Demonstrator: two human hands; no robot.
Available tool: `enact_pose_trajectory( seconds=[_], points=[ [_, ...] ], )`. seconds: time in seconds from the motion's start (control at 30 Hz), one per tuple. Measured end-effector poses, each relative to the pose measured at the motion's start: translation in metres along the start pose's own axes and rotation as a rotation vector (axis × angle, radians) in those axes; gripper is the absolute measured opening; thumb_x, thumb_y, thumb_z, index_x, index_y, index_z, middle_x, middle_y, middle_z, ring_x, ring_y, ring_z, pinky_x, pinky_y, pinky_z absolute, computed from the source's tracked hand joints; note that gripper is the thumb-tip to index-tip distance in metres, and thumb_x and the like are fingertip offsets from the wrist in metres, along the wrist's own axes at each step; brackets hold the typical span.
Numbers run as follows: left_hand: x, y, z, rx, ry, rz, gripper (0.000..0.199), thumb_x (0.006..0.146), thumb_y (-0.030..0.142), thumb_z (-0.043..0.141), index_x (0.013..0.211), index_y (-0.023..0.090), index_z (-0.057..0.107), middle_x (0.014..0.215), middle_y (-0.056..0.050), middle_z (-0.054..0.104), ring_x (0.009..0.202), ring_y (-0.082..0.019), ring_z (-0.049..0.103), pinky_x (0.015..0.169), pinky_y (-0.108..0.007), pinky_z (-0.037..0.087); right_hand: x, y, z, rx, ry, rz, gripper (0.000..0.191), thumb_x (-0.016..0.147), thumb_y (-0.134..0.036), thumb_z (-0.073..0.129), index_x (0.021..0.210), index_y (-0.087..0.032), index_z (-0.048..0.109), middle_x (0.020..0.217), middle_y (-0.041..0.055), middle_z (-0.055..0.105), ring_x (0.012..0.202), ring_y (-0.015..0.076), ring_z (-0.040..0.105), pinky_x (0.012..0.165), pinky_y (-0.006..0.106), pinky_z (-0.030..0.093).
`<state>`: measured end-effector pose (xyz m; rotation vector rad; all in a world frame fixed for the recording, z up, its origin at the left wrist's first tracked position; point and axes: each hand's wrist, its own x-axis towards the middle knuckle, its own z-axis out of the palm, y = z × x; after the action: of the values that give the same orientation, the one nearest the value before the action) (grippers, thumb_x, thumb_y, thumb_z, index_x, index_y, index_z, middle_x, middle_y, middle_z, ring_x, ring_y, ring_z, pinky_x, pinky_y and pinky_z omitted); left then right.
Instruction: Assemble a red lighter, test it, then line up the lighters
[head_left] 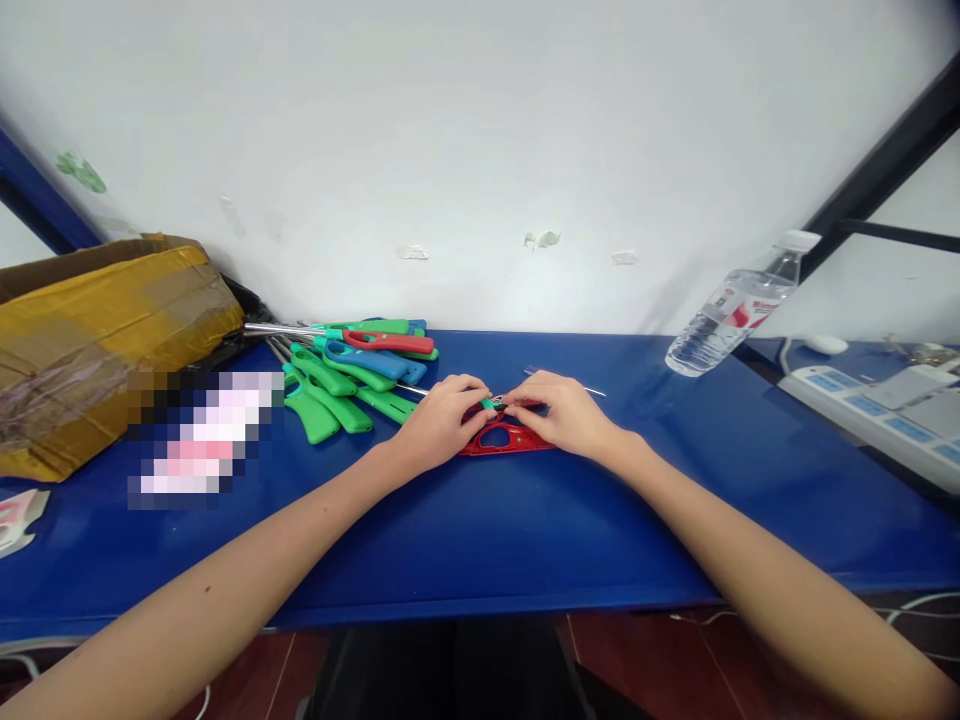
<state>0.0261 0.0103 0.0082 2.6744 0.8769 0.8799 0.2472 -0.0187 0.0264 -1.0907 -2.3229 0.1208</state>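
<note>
Red lighter shell (504, 441) just under left hand (442, 425) and right hand (562, 412), both pinching green piece (488, 403)

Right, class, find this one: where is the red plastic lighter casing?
In the head view, the red plastic lighter casing lies at centre on the blue table, beneath the left hand and right hand, just right of the pile of utility lighters.

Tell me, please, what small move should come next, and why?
Probably press the green piece down into the red shell with the left hand and right hand: their fingers meet on it, and it seems not fully seated.
</note>
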Motion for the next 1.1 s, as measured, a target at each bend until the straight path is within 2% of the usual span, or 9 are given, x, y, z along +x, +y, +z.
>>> enact_pose_trajectory(
  seconds=[0.17,0.37,0.63,0.77,0.93,1.1],
  points=[
    [0.001,-0.003,-0.004,-0.017,-0.028,0.002,0.028,0.098,0.02,0.044,0.115,0.016,0.065,0.117,-0.01,0.065,0.106,-0.023,0.06,0.095,-0.041,0.051,0.002,0.002,0.002,0.014,0.062,0.072,0.015,0.09,-0.023,0.061,0.093,-0.022,0.076,0.091,0.0075,0.076,0.086,0.024,0.067,0.078,0.038,0.054],
    [0.002,-0.008,-0.003,-0.014,-0.092,-0.032,0.031,0.099,0.021,0.044,0.122,0.017,0.063,0.118,-0.01,0.065,0.106,-0.023,0.062,0.095,-0.04,0.051,0.005,0.003,0.005,0.196,0.066,0.156,0.015,0.091,-0.022,0.058,0.094,-0.021,0.073,0.091,0.0058,0.073,0.08,0.0192,0.068,0.072,0.032,0.054],
    [0.002,-0.005,-0.003,0.008,-0.109,-0.118,0.031,0.098,0.022,0.047,0.122,0.018,0.066,0.115,-0.01,0.066,0.103,-0.024,0.062,0.094,-0.039,0.051,0.006,0.009,0.006,0.252,0.06,0.143,0.014,0.09,-0.021,0.06,0.093,-0.021,0.073,0.091,0.0055,0.073,0.078,0.0172,0.067,0.071,0.03,0.055],
    [0.001,-0.003,-0.004,0.043,-0.14,-0.114,0.035,0.097,0.019,0.044,0.125,0.016,0.064,0.116,-0.011,0.065,0.106,-0.025,0.06,0.096,-0.041,0.049,0.006,0.011,0.006,0.229,0.044,0.108,0.012,0.089,-0.02,0.063,0.091,-0.02,0.075,0.09,0.0065,0.074,0.082,0.0187,0.068,0.077,0.032,0.055],
    [0.0,-0.001,-0.005,0.045,-0.154,-0.131,0.037,0.097,0.015,0.041,0.126,0.016,0.064,0.116,-0.011,0.066,0.105,-0.024,0.059,0.095,-0.04,0.049,0.006,0.011,0.004,0.231,0.027,0.101,0.012,0.088,-0.018,0.065,0.087,-0.02,0.077,0.093,0.0061,0.073,0.077,0.0165,0.066,0.071,0.029,0.053],
    [0.0,0.0,-0.007,0.073,-0.188,-0.129,0.037,0.097,0.018,0.041,0.127,0.016,0.063,0.117,-0.01,0.065,0.108,-0.026,0.058,0.097,-0.042,0.048,0.007,0.012,0.006,0.166,0.008,0.076,0.014,0.089,-0.019,0.065,0.088,-0.022,0.078,0.092,0.0053,0.074,0.08,0.0175,0.067,0.073,0.031,0.052]
  ],
)
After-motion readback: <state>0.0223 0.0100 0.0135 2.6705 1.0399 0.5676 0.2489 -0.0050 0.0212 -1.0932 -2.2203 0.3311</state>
